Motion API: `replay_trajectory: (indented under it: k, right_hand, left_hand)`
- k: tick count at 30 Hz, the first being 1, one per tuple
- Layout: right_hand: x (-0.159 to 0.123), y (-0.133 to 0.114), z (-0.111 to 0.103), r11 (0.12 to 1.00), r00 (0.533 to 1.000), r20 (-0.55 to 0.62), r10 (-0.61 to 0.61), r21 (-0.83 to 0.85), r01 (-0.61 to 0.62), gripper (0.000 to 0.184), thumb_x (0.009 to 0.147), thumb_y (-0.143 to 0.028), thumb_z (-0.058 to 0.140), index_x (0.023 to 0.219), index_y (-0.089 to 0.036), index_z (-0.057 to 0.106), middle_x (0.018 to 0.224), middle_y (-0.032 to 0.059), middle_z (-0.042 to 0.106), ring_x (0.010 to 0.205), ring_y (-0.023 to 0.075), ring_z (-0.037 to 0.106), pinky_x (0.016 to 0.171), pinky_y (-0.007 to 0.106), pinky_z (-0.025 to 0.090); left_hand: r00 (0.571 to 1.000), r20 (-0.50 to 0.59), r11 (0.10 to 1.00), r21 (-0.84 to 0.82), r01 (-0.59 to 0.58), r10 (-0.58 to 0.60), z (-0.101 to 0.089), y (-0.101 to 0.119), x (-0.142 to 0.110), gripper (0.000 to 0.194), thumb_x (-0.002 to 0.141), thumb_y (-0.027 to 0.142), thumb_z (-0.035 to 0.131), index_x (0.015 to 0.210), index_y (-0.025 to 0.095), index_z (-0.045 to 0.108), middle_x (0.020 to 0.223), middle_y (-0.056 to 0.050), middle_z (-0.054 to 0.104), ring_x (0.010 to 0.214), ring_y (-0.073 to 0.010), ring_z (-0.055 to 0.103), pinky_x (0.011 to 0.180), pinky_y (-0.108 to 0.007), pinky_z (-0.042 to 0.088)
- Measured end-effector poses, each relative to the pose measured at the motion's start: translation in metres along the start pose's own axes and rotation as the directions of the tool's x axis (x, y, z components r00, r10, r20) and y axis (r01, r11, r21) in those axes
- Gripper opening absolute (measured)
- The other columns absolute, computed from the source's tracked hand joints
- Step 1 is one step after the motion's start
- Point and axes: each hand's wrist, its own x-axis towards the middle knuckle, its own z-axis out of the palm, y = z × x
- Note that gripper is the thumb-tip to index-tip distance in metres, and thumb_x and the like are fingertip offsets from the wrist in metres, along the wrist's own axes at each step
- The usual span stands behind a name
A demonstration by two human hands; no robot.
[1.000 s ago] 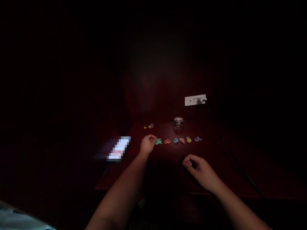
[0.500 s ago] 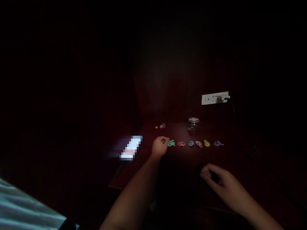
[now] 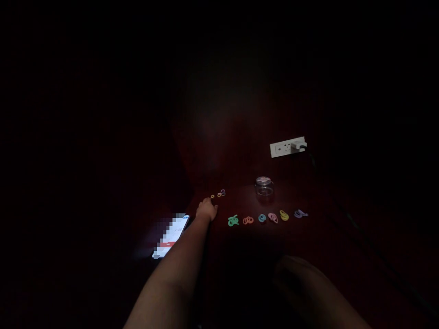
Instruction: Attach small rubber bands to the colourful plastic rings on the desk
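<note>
The scene is very dark. My left hand (image 3: 206,209) reaches across the dark red table (image 3: 240,246), its fingers stretched toward a few small coloured rings (image 3: 218,194) just beyond the fingertips; nothing shows in it. To its right lies a row of little coloured band piles: green (image 3: 233,220), orange (image 3: 248,220), teal (image 3: 262,218), pink (image 3: 273,217), yellow (image 3: 284,215) and purple (image 3: 300,213). My right hand (image 3: 297,274) rests low in deep shadow near the table's front, and its fingers cannot be made out.
A small glass jar (image 3: 264,186) stands behind the row. A lit phone (image 3: 170,235) lies at the table's left edge beside my left forearm. A white wall socket (image 3: 283,149) with a plug (image 3: 299,145) and cable sits on the back wall.
My left hand has left the green pile and moved up and to the left, toward the small rings. My right hand has drawn back into shadow. The view has shifted.
</note>
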Motion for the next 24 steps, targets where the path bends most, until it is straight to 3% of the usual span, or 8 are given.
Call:
replay_trajectory:
  k: [6,11,13,17,24]
  right_hand:
    - [-0.001,-0.002,-0.001,0.999,1.0,-0.013,0.02,-0.04,-0.021,0.011,0.073,-0.027,0.046,0.075,-0.022,0.056,0.08,0.0021,0.057,0.071,0.0137,0.052,0.064,0.024,0.039]
    - [-0.002,-0.001,0.0,0.999,0.999,-0.02,0.038,-0.034,-0.039,0.009,0.073,-0.025,0.047,0.074,-0.022,0.055,0.079,0.0015,0.057,0.071,0.013,0.051,0.063,0.023,0.038]
    - [-0.002,-0.002,0.0,0.999,0.999,-0.033,0.039,-0.023,-0.04,0.008,0.072,-0.025,0.048,0.073,-0.021,0.055,0.078,0.0013,0.057,0.07,0.0127,0.05,0.062,0.023,0.037]
    - [-0.003,-0.003,-0.002,1.0,0.998,-0.061,0.019,-0.005,-0.019,0.007,0.072,-0.024,0.049,0.074,-0.021,0.054,0.078,0.0002,0.056,0.071,0.0118,0.05,0.063,0.022,0.036]
    - [-0.001,-0.003,-0.002,0.998,0.993,-0.105,-0.057,0.001,0.058,0.007,0.072,-0.021,0.047,0.071,-0.019,0.054,0.072,0.0,0.055,0.067,0.0109,0.048,0.06,0.021,0.035]
  left_hand:
    - [0.993,0.041,0.988,0.101,-0.114,0.11,0.013,0.005,0.029,0.052,0.076,0.039,0.037,0.122,0.015,0.035,0.133,-0.008,0.027,0.119,-0.0237,0.028,0.095,-0.034,0.024]
    - [0.999,0.004,0.984,0.172,-0.05,0.05,0.015,0.009,0.036,0.044,0.077,0.037,0.033,0.115,0.018,0.045,0.122,-0.01,0.043,0.11,-0.0253,0.04,0.088,-0.036,0.033]
    - [1.0,-0.012,0.974,0.227,-0.012,0.015,0.011,0.012,0.036,0.038,0.078,0.031,0.031,0.108,0.017,0.051,0.115,-0.012,0.049,0.104,-0.0258,0.045,0.083,-0.036,0.037]
    - [0.997,0.072,0.956,0.293,0.013,-0.035,-0.003,0.021,0.034,0.034,0.075,0.016,0.032,0.094,0.01,0.059,0.098,-0.018,0.058,0.092,-0.026,0.054,0.075,-0.036,0.042]
    - [0.987,0.149,0.956,0.293,0.013,-0.059,-0.024,0.038,0.009,0.028,0.073,0.019,0.039,0.086,0.009,0.063,0.09,-0.02,0.061,0.09,-0.025,0.056,0.078,-0.034,0.042]
